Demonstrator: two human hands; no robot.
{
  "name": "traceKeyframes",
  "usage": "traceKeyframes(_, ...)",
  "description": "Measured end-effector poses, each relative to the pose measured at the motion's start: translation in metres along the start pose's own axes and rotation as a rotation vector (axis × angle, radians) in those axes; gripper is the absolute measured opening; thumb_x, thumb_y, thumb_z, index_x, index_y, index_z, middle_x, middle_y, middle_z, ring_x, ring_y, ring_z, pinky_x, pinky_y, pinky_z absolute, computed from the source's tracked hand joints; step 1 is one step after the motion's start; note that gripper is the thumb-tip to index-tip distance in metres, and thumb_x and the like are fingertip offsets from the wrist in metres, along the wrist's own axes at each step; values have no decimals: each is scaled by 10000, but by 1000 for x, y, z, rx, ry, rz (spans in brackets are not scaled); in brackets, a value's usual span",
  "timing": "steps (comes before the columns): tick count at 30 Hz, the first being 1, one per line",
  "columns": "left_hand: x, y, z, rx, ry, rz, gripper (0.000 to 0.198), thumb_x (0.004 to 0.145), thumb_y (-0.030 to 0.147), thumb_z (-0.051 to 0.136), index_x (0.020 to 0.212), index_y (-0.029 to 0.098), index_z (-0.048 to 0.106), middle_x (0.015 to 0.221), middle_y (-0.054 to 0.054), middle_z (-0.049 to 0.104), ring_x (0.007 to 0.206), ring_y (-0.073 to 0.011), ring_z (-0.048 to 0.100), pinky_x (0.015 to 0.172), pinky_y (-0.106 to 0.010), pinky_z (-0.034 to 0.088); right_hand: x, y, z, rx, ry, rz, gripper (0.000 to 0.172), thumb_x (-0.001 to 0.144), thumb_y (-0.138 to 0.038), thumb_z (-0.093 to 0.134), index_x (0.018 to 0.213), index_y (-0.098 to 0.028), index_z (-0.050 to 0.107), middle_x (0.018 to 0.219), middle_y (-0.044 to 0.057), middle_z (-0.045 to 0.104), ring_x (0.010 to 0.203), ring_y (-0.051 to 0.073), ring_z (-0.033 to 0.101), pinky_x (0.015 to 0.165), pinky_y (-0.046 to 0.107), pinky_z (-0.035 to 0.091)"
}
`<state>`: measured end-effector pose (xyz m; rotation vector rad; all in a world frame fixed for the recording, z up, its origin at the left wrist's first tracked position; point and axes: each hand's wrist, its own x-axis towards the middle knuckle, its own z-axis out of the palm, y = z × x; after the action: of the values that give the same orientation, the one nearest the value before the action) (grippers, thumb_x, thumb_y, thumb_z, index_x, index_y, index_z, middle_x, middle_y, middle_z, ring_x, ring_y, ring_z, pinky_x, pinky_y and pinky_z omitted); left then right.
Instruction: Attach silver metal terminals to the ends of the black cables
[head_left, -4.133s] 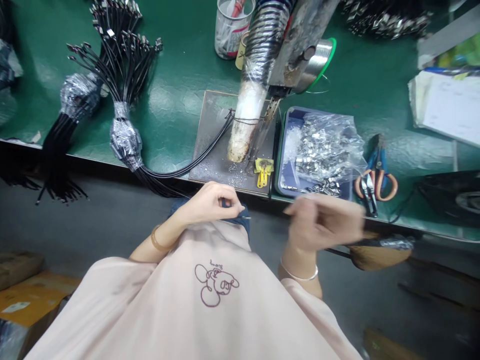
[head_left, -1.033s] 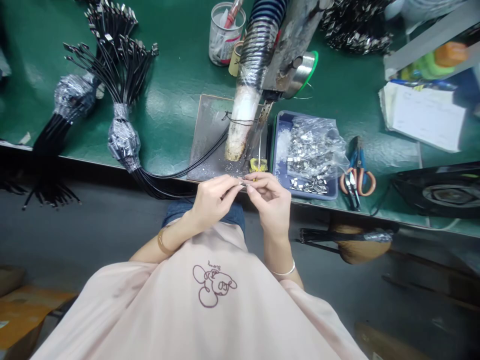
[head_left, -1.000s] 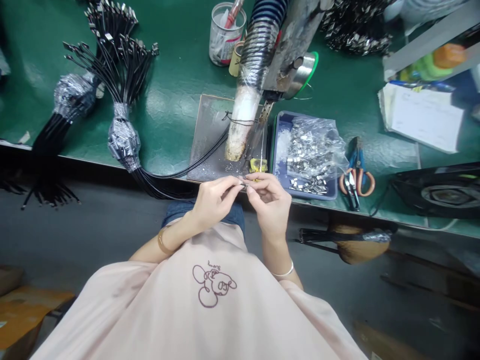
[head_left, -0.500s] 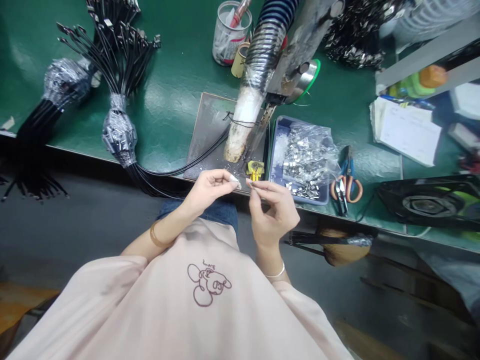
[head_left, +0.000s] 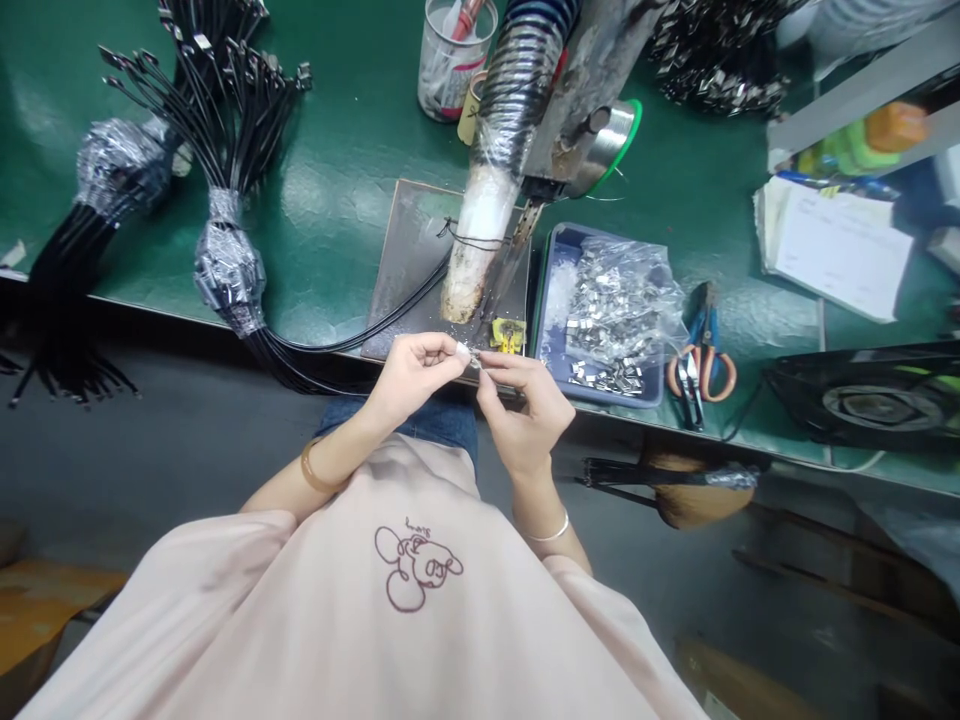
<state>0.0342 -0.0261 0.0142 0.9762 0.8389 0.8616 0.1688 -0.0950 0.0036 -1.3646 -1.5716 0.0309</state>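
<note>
My left hand (head_left: 416, 375) is closed in a pinch, its fingertips on a small silvery metal piece (head_left: 474, 360). From the other side my right hand (head_left: 527, 405) pinches at the same spot, thumb and forefinger nearly touching the left fingertips. The piece is too small to make out fully. Just beyond the fingers, a yellow holder (head_left: 508, 335) sits on a dark, worn board (head_left: 405, 235). Black cables (head_left: 390, 322) run across that board from a wrapped bundle (head_left: 229, 270). Above it hang a taped hose nozzle (head_left: 476, 230) and a metal stand with a solder wire spool (head_left: 607, 150).
To the right, a blue tray (head_left: 551, 350) holds a plastic bag and loose metal connector shells (head_left: 615, 375). Pliers and cutters with orange handles (head_left: 701, 370), a black fan (head_left: 862, 400) and papers (head_left: 836, 245) lie further right. A cup (head_left: 450, 75) stands behind.
My right hand has moved left, so its fingertips now meet those of my left hand at the small metal piece. My left hand has barely moved. The view has shifted slightly.
</note>
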Motion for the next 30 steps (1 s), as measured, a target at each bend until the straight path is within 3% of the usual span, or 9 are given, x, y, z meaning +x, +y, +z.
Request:
traceKeyframes(10, 7, 2, 0, 52, 16, 13, 152, 627, 254, 725, 555, 144, 651, 523, 34, 561, 512, -65, 444, 520, -211, 382, 2, 9, 2, -98, -11, -163, 163, 873, -83, 649, 875, -245, 629, 936, 29, 800, 842, 167, 777, 728, 292, 633)
traceKeyframes(17, 11, -1, 0, 49, 50, 48, 87, 619, 204, 732, 589, 133, 690, 515, 39, 585, 505, -69, 483, 542, -209, 431, 6, 8, 4, -104, 7, -109, 163, 876, -80, 655, 890, -239, 624, 954, 36, 788, 882, 169, 767, 759, 310, 635)
traceKeyframes(30, 10, 1, 1, 67, 63, 50, 187, 654, 285, 803, 618, 139, 691, 557, 23, 622, 539, -83, 527, 558, -217, 449, 11, 3, 2, -108, -18, -77, 167, 869, -80, 669, 891, -244, 649, 966, 28, 783, 896, 170, 764, 794, 314, 636)
